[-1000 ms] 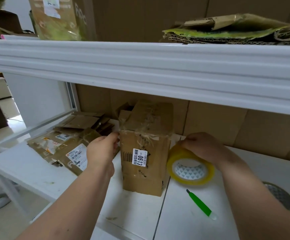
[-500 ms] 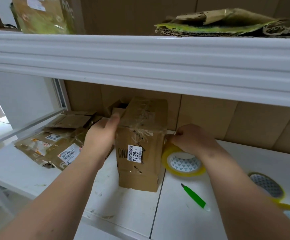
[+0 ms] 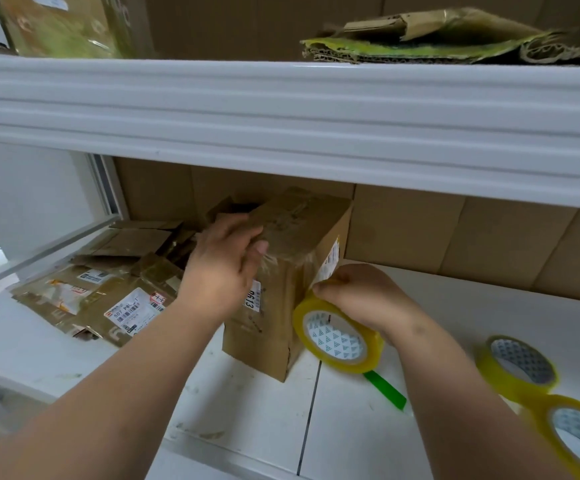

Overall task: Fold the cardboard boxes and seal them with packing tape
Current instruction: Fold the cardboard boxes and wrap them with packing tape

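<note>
**Taping an upright carton on the white tabletop**

Left grip (image 3: 226, 265) curled over the upper near edge of the tall brown cardboard box (image 3: 281, 292), fingers on its wrinkled taped top, thumb on the front face. Right grip (image 3: 361, 299) clamped on the yellow-rimmed roll of clear packing tape (image 3: 338, 336), held against the box's right side just beside its lower half, with fingertips (image 3: 319, 289) pressed at the box's right front edge near a white label. Box standing upright on the white tabletop (image 3: 247, 410), under a white shelf rail (image 3: 281, 116), with a brown cardboard backing behind. Barcode sticker (image 3: 251, 299) on the front face, partly hidden by the left wrist.

Green-handled utility knife (image 3: 385, 389) lying on the tabletop just below the held roll, partly covered by it. Two spare yellow tape rolls (image 3: 517, 368) at the right edge, touching or overlapping each other. Pile of flattened brown cartons with shipping labels (image 3: 108, 292) to the left of the box. Crumpled green-and-brown corrugated cardboard (image 3: 454, 39) lying on the upper shelf.
</note>
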A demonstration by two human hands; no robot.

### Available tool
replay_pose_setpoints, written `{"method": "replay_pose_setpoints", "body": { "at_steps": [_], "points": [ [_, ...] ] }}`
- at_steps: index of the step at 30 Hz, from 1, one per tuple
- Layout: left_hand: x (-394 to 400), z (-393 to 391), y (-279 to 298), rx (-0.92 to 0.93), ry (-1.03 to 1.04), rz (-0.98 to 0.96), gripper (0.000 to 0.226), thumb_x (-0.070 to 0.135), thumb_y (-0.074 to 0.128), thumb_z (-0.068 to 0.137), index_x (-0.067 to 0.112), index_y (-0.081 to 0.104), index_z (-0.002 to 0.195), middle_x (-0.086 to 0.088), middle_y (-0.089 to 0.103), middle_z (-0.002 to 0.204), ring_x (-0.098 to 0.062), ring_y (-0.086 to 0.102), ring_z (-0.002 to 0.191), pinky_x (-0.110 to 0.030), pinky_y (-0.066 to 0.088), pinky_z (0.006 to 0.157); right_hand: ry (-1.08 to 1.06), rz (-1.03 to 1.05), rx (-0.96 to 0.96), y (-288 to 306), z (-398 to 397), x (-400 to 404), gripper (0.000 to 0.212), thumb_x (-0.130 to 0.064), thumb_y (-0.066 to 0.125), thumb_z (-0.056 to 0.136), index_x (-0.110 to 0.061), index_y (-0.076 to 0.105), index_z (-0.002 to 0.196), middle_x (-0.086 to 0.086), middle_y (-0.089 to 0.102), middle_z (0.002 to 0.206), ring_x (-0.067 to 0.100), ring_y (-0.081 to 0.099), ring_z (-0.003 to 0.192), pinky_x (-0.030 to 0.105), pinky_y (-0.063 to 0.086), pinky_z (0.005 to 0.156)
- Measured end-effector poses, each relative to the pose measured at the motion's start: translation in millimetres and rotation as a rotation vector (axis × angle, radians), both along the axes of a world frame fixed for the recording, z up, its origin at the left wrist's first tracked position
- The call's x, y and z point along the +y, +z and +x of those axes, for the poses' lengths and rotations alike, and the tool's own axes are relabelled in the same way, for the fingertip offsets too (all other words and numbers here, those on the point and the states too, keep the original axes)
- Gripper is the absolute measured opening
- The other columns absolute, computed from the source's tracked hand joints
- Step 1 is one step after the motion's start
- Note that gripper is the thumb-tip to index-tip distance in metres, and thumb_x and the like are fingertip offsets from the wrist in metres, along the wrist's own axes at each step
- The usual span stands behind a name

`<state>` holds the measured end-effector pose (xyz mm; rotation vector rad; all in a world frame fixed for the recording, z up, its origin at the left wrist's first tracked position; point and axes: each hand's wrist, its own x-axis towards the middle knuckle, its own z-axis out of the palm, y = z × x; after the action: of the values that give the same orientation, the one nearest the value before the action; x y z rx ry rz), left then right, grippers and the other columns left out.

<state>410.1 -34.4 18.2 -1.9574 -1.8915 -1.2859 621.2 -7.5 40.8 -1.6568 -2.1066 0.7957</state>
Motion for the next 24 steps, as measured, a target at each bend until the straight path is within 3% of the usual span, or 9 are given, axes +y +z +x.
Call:
{"method": "replay_pose_setpoints", "body": {
  "at_steps": [2,5,7,9,12,15,19,22,24],
  "points": [
    [-1.7,10.0,-6.0,0.052,-0.009,-0.057,0.087,0.072,0.038,0.081,0.008,0.052,0.14,-0.006,0.044,0.15,-0.026,0.026,0.146,-0.041,0.026,0.115,-0.022,0.014,0.007,-1.9,-1.0,-3.0,0.035,-0.058,0.058,0.086,-0.027,0.067,0.099,-0.007,0.069,0.087,0.009,0.065,0.077,0.028,0.054,0.071],
    [0.9,16.8,-10.9,0.054,0.061,-0.111,0.109,0.086,0.031,0.067,0.012,0.04,0.147,-0.001,0.029,0.159,-0.022,0.004,0.153,-0.048,0.01,0.12,-0.02,0.033,0.006,-4.7,-3.2,-7.8,0.04,-0.061,0.054,0.088,-0.026,0.066,0.103,-0.007,0.068,0.094,0.01,0.063,0.081,0.029,0.054,0.073],
    [2.8,18.6,-8.7,0.07,0.1,-0.171,0.119,0.094,0.027,0.059,0.018,0.033,0.15,0.005,0.017,0.163,-0.017,-0.005,0.152,-0.05,0.0,0.121,0.003,0.006,0.052,-5.4,-0.5,-10.1,0.033,-0.054,0.054,0.092,-0.026,0.066,0.103,-0.005,0.068,0.097,0.01,0.062,0.084,0.028,0.051,0.07],
    [4.1,17.7,-6.6,0.108,0.147,-0.207,0.125,0.1,0.031,0.053,0.023,0.03,0.151,0.007,0.012,0.163,-0.017,-0.004,0.15,-0.051,0.002,0.12,-0.011,-0.107,0.252,-3.9,7.8,-11.1,0.018,-0.035,0.059,0.092,-0.022,0.07,0.098,0.001,0.072,0.095,0.017,0.067,0.086,0.033,0.055,0.075],
    [0.6,15.5,-4.4,0.152,0.127,-0.179,0.113,0.093,0.042,0.059,0.033,0.024,0.153,0.005,0.02,0.154,-0.023,0.011,0.142,-0.053,0.017,0.115,-0.026,-0.271,0.515,-6.4,22.8,-11.3,0.021,-0.012,0.06,0.087,-0.014,0.071,0.104,0.017,0.072,0.103,0.036,0.068,0.097,0.05,0.054,0.092],
    [-0.3,15.1,2.7,0.218,0.019,-0.146,0.088,0.081,0.038,0.065,0.045,0.037,0.145,0.006,0.035,0.144,-0.027,0.026,0.138,-0.051,0.024,0.112,0.006,-0.364,0.695,-13.5,24.5,-14.4,0.029,-0.006,0.062,0.086,-0.01,0.068,0.114,0.018,0.073,0.105,0.038,0.07,0.096,0.047,0.057,0.087],
    [9.4,15.8,13.9,0.163,0.013,-0.268,0.084,0.08,0.043,0.065,0.043,0.045,0.14,0.013,0.033,0.147,-0.02,0.022,0.144,-0.05,0.021,0.118,0.034,-0.344,0.825,-27.4,12.2,-21.6,0.023,-0.005,0.061,0.09,-0.01,0.069,0.111,0.018,0.073,0.106,0.037,0.07,0.098,0.049,0.055,0.092],
    [10.8,19.0,12.1,0.153,0.013,-0.208,0.073,0.073,0.061,0.074,0.035,0.05,0.136,0.011,0.04,0.144,-0.019,0.033,0.138,-0.045,0.028,0.115,0.081,-0.342,0.939,-36.7,7.0,-28.0,0.019,-0.012,0.062,0.091,-0.016,0.07,0.108,0.012,0.075,0.105,0.032,0.071,0.099,0.046,0.055,0.094],
    [14.2,17.0,15.6,0.155,0.008,-0.231,0.064,0.066,0.064,0.078,0.036,0.052,0.134,0.009,0.043,0.142,-0.019,0.04,0.134,-0.046,0.031,0.113,0.134,-0.351,0.994,-42.3,8.9,-31.0,0.029,-0.022,0.065,0.085,-0.016,0.069,0.112,0.01,0.075,0.108,0.029,0.071,0.101,0.043,0.055,0.094]
  ]
}}
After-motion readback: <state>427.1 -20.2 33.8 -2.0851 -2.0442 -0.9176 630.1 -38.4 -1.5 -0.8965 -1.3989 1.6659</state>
